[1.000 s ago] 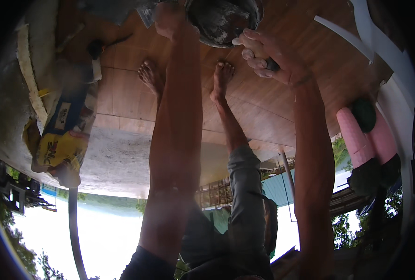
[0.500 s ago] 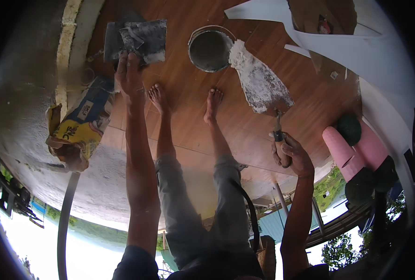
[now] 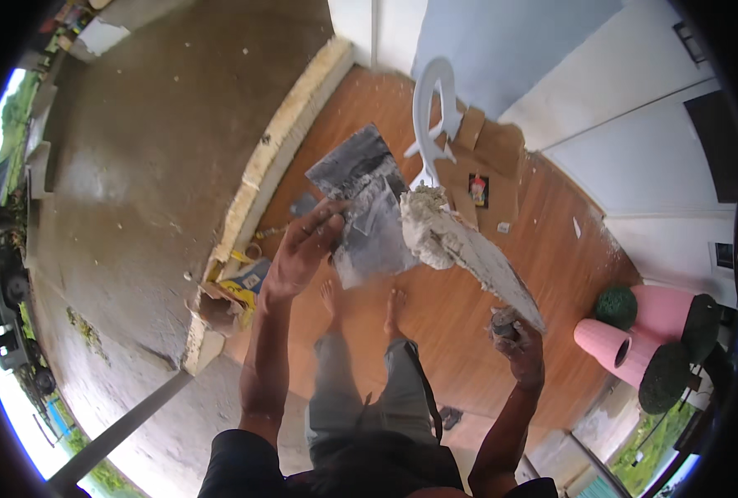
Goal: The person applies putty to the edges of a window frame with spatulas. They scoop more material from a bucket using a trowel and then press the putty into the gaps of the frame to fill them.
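Observation:
My left hand (image 3: 302, 253) is closed on the near edge of a grey rectangular plasterer's hawk (image 3: 369, 178), its face smeared with mortar. To the right, my right hand (image 3: 522, 353) grips the handle of a pointed masonry trowel (image 3: 497, 270), fingers wrapped round it. A thick lump of wet, pale mortar (image 3: 425, 232) sits at the far end of the trowel blade, close beside the hawk's right edge. Whether the two touch is not clear. No bucket shows now; the hawk covers the floor in front of my feet.
A raised sill (image 3: 261, 162) divides the wood-look floor (image 3: 460, 357) from rough grey cement (image 3: 145, 124). An opened yellow and blue bag (image 3: 240, 290) stands by the sill. Ahead are a white plastic chair (image 3: 423, 108) and flattened cardboard (image 3: 497, 158); pink planters (image 3: 601, 342) stand at right.
Both hands have come together. The hawk moved right and is lifted; the trowel's loaded end swung left toward it. The view tilted up, showing the chair and wall, and the mortar bucket dropped from sight.

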`<action>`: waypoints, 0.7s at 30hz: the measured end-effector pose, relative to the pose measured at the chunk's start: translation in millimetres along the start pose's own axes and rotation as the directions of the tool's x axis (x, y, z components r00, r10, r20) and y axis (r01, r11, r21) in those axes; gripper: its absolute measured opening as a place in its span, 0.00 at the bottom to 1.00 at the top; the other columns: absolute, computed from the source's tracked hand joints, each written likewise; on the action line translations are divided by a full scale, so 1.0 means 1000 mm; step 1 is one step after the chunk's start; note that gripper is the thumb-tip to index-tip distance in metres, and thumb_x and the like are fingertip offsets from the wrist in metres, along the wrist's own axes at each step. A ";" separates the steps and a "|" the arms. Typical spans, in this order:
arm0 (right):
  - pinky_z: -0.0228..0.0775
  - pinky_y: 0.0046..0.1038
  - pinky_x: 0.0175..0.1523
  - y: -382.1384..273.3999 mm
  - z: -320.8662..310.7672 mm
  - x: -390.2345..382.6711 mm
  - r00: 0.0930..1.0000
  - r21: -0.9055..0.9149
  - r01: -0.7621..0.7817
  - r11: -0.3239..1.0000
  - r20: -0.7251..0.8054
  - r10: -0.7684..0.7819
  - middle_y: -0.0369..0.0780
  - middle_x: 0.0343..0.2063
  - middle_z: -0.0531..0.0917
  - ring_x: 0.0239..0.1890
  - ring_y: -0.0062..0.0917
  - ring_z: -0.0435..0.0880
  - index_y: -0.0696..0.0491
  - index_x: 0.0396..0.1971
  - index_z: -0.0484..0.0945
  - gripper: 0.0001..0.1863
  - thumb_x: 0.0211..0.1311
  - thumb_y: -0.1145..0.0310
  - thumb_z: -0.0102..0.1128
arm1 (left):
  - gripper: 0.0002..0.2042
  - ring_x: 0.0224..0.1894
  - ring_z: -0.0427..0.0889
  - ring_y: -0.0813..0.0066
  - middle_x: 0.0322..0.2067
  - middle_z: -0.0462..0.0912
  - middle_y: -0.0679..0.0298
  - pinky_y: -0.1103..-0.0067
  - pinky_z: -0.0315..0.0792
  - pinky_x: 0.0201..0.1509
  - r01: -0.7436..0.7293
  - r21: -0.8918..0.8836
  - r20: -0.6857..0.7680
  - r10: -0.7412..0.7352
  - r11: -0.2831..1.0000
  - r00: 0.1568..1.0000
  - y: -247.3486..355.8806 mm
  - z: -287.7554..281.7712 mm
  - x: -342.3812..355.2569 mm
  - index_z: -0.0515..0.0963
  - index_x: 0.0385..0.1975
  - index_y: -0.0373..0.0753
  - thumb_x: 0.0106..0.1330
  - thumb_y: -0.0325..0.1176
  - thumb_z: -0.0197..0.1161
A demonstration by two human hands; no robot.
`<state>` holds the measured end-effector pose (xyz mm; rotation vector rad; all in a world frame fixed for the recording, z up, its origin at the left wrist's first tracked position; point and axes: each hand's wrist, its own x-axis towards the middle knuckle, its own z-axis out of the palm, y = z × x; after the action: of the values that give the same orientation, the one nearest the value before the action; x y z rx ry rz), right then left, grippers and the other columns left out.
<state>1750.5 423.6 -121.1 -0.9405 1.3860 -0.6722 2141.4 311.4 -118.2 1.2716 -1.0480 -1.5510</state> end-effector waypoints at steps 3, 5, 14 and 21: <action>0.71 0.25 0.46 -0.040 0.006 -0.013 0.941 -0.049 0.317 0.947 -0.111 -0.320 0.36 0.42 0.82 0.40 0.20 0.79 0.59 0.53 0.77 0.27 0.54 0.63 0.69 | 0.18 0.35 0.67 0.88 0.38 0.73 0.75 0.86 0.64 0.39 -0.102 -0.074 0.101 0.109 0.992 0.989 0.097 0.028 -0.031 0.76 0.57 0.33 0.76 0.40 0.54; 0.71 0.29 0.52 -0.059 0.011 -0.027 0.915 -0.120 0.380 0.917 -0.096 -0.392 0.42 0.46 0.82 0.47 0.27 0.80 0.60 0.52 0.78 0.24 0.55 0.67 0.67 | 0.18 0.35 0.68 0.89 0.37 0.74 0.76 0.86 0.64 0.40 -0.196 -0.088 0.124 0.205 0.977 0.971 0.135 0.032 -0.049 0.75 0.58 0.33 0.75 0.37 0.55; 0.69 0.34 0.58 -0.116 0.013 -0.048 0.609 -0.188 0.770 0.610 -0.070 -0.790 0.47 0.48 0.83 0.52 0.34 0.80 0.64 0.50 0.79 0.21 0.56 0.72 0.55 | 0.16 0.47 0.77 0.80 0.47 0.82 0.64 0.82 0.70 0.51 -0.404 -0.293 0.081 0.444 0.866 0.892 0.236 0.072 -0.111 0.78 0.56 0.35 0.72 0.32 0.59; 0.67 0.33 0.61 -0.124 0.007 -0.060 0.623 -0.202 0.758 0.620 -0.057 -0.780 0.48 0.52 0.81 0.56 0.36 0.78 0.64 0.51 0.77 0.22 0.58 0.70 0.55 | 0.16 0.57 0.78 0.71 0.53 0.82 0.57 0.76 0.69 0.62 -0.279 -0.097 -0.051 0.276 0.955 0.960 0.260 0.077 -0.126 0.75 0.56 0.28 0.71 0.25 0.55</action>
<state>1767.2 414.2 15.3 -1.6890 1.1158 -1.3127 2107.1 363.6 174.1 1.0294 -1.0590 -1.3443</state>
